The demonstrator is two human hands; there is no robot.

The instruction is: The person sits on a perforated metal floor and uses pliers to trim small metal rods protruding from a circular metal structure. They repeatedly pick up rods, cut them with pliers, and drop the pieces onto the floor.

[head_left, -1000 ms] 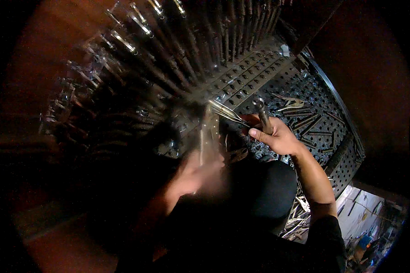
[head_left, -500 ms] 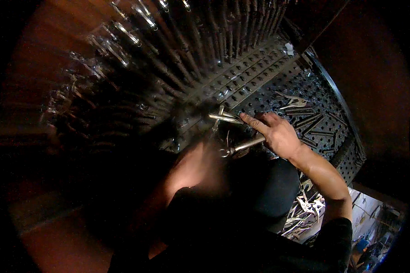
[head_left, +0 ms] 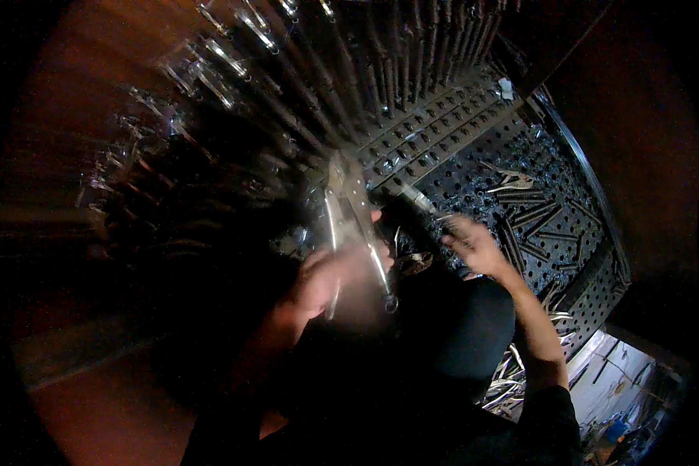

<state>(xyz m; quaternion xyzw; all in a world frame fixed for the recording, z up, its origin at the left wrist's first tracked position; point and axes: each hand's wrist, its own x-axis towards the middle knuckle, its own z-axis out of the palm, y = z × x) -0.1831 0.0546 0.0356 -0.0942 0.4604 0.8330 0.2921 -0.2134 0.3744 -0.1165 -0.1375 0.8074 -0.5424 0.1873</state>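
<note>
My left hand (head_left: 322, 281) is closed around a large pair of locking pliers (head_left: 359, 208), whose jaws point away from me. Motion smears both the hand and the pliers. To the right, my right hand (head_left: 478, 247) is also blurred, its fingers curled at the end of a slim metal tool (head_left: 421, 199) with a pale tip; its kind cannot be made out. Another pair of pliers (head_left: 512, 181) lies on the perforated metal bench (head_left: 462, 175), beyond my right hand. Several short dark rods (head_left: 537, 219) are scattered beside it.
Long dark bars (head_left: 392, 70) stand in rows at the far side, with shiny metal pieces (head_left: 227, 58) at the upper left. A heap of bright metal plier parts (head_left: 509, 384) lies at the lower right. A black rounded shape (head_left: 474, 326) blocks the view near my right forearm.
The locking pliers have come up in my left hand, jaws pointing away. My right hand has drawn slightly nearer to me, and the metal tool at its fingers now points up and left.
</note>
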